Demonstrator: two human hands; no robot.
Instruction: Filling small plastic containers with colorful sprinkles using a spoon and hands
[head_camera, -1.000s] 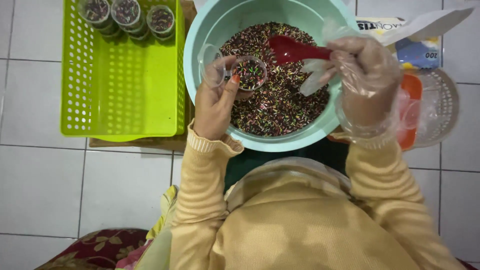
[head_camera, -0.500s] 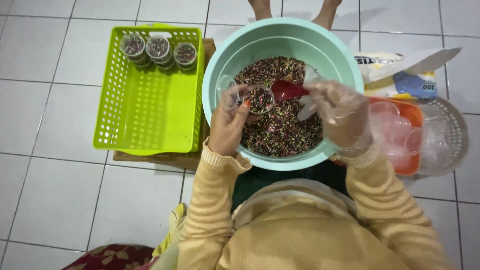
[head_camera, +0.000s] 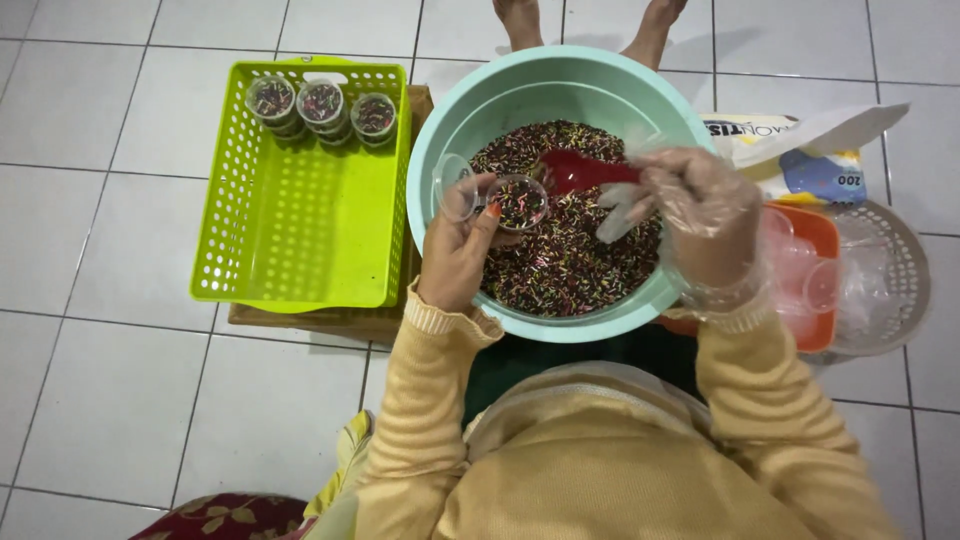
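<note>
Unmoved, left hand (head_camera: 455, 255) grips cup (head_camera: 520, 200); gloved right hand (head_camera: 705, 215) grips spoon (head_camera: 580, 172) beside it.

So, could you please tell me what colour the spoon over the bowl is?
Red: the spoon, held in the gloved right hand, shows best in the head view.

Pale tiled floor (head_camera: 110, 400), evenly lit

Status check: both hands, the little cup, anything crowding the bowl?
Left hand holds small clear cup over teal bowl. Gloved right hand grips red scoop beside the cup. Nothing blocking; green basket sits left.
</note>
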